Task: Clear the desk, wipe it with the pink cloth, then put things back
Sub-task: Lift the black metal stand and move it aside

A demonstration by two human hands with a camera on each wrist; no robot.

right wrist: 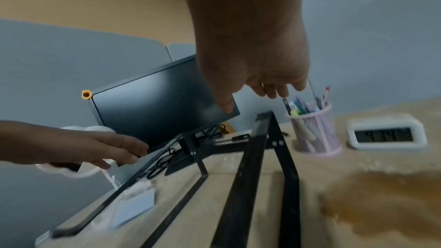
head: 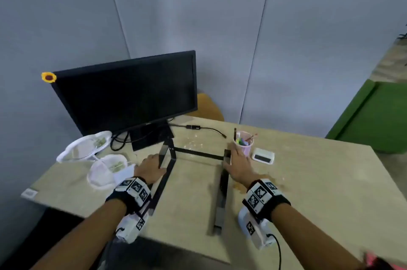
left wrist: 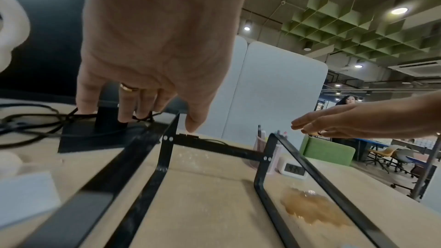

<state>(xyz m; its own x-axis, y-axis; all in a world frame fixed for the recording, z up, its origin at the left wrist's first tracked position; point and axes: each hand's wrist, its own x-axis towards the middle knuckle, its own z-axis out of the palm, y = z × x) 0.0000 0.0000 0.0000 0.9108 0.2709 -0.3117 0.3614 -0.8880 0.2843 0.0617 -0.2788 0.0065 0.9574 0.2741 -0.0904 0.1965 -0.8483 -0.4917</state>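
A black metal stand point(head: 193, 155) with a clear glass top sits mid-desk in front of the monitor point(head: 127, 95). My left hand point(head: 152, 168) is at the stand's far left corner, fingers straight and pointing down beside the frame point(left wrist: 167, 150). My right hand point(head: 237, 166) is over the far right corner with relaxed fingers, and no grip shows. A brown spill point(left wrist: 310, 210) lies on the desk point(head: 308, 181) by the stand's right leg, and crumbs point(head: 193, 139) are scattered behind it. Something pink and blurred point(head: 378, 261) shows at the bottom right edge.
A pink pen cup point(head: 244, 146) and a white digital clock point(head: 263, 155) stand just right of my right hand. White dishes point(head: 86, 148) with food scraps lie at the left. Black cables point(head: 204, 128) run behind the stand. Grey partitions close the back.
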